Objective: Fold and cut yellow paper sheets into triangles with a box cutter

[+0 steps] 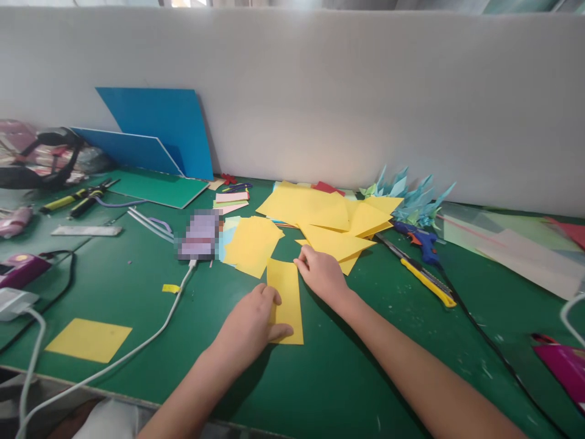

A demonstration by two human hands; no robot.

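Note:
A yellow paper strip (289,292) lies on the green table in front of me, its long side running away from me. My left hand (256,320) rests at its left edge, thumb and fingers apart, the thumb lying over the lower part of the paper. At the strip's upper right corner is my right hand (317,268), its fingers curled together in a pinch; what they hold, if anything, is too small to make out. Just beyond the hands are a stack of yellow paper pieces (253,244) and larger yellow sheets (311,207).
To the right lie a yellow cutter knife (427,281), a blue glue gun (425,244) with a black cable, and blue paper leaves (418,198). A phone (200,235) with a white cable, pliers (86,198) and blue boards (159,125) are at left.

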